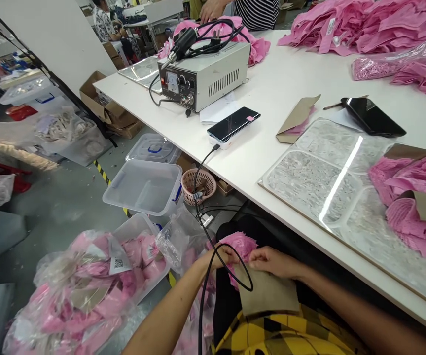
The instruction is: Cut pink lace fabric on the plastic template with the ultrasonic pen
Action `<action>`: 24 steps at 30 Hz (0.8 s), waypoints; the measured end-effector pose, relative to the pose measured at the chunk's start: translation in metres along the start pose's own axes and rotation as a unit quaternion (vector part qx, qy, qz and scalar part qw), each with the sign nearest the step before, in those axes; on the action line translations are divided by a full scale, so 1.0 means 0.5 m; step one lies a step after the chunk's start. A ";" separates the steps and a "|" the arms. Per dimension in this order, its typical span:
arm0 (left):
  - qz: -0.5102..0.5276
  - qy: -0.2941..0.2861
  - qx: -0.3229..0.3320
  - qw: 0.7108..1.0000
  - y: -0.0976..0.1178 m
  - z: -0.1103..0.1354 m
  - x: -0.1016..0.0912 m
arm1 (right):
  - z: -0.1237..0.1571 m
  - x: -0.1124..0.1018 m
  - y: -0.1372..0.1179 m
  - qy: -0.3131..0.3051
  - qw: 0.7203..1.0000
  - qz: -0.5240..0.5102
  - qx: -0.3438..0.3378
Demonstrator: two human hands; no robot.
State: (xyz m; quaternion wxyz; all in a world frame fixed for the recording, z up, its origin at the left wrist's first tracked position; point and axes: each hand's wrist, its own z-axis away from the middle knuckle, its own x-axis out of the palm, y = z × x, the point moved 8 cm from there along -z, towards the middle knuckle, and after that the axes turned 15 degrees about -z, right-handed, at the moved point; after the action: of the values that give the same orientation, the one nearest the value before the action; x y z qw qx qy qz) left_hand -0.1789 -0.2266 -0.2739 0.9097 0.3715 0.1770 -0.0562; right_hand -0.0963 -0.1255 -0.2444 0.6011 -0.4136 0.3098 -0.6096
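Observation:
On my lap lies a piece of brown card [270, 291], with a bundle of pink fabric [240, 244] at its far edge. My left hand [223, 256] is closed on the fabric from the left side. Bent fingers of my right hand [272, 261] pinch at the fabric where it meets the top of the card; the exact grip is partly hidden. A black cable [207, 276] loops in front of my left hand and over the card's left edge.
A white table [268, 167] bears a grey power box [222, 74], a phone [233, 123], a clear patterned board [305, 177] and pink fabric piles [368, 24]. Down left are bagged pink pieces [98, 291], a clear bin [142, 185] and a pink basket [189, 187]. Another person's hand [213, 9] is across the table.

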 end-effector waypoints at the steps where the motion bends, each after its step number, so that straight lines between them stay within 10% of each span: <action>1: 0.011 -0.013 0.001 1.000 0.004 0.003 -0.001 | -0.002 0.007 0.001 -0.001 1.000 0.002 0.001; 24: 0.135 -0.068 0.031 0.988 -0.005 0.043 -0.029 | 0.006 0.013 0.032 0.238 0.970 0.044 -0.009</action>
State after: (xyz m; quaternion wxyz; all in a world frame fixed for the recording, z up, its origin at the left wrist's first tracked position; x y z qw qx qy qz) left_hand -0.1868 -0.2440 -0.2559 0.9070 0.4151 0.0613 0.0362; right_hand -0.0856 -0.1330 -0.2563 0.5326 -0.2477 0.4675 -0.6606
